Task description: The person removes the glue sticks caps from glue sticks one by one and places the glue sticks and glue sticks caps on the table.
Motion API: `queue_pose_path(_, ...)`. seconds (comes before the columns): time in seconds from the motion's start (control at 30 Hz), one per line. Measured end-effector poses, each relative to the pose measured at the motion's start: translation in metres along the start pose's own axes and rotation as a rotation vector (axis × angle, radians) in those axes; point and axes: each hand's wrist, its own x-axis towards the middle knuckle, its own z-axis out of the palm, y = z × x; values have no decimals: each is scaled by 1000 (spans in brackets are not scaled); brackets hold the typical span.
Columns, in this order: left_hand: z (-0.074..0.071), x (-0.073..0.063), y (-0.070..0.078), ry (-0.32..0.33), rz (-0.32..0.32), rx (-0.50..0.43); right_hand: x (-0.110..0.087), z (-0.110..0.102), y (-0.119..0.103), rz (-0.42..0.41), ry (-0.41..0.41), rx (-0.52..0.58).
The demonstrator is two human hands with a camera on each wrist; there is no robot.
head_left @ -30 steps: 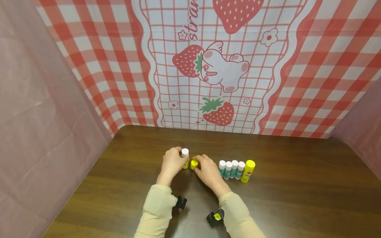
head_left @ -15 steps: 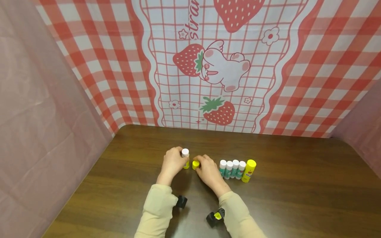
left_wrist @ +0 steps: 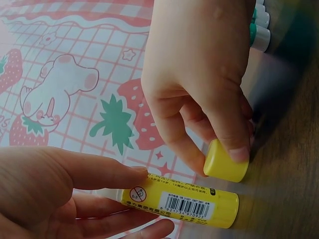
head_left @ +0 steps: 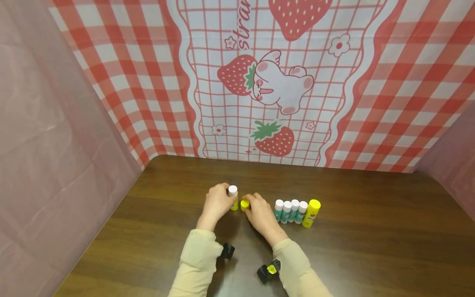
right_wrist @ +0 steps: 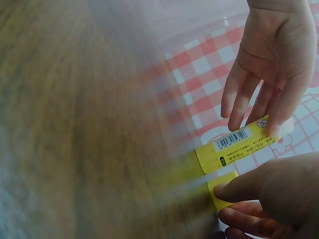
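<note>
Pale pink cloth (head_left: 48, 144) hangs at the left, a red-and-white checked cloth (head_left: 274, 78) with strawberry prints rises at the far side, and a brown wood-grained surface (head_left: 156, 206) spreads on the near side. From the left, the left hand (head_left: 217, 202) comes first, its thumb and fingers pinching the upper part of a yellow glue stick (head_left: 235, 203). This stick stands upright with its white end uppermost and uncovered; its barcode label shows in both wrist views. Just right of its base is a yellow cap (head_left: 245, 206), pinched between the right hand's (head_left: 260, 211) thumb and fingers; whether it rests on the surface or is just above it, I cannot tell. Judging by this, the yellow stick is open and its cap is apart from it. Further right, four small white-and-green glue sticks (head_left: 286, 212) stand upright close together, and a larger yellow glue stick (head_left: 311, 214) ends the row; all five look closed and untouched. As for pose, both forearms reach in from the near side and angle toward each other, wrists low, the right hand's fingers bending down and leftward over the cap.
</note>
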Motion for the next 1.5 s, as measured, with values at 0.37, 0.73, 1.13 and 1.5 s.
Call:
queue_pose_path(0.37,0,-1,-1,-9,5,3,-1,0,-2,2,-13,5)
queue_pose_path(0.73,4,-2,0,-1,23,25,-4,-2,-3,21,-29,-2)
queue_pose_path(1.13,-4,-8,13,38,40,133,-3,-15,-10,-68,42,-126)
queue_pose_path(1.5,-7,-11,21,126,126,177,-1,-55,-18,-120,139,-198)
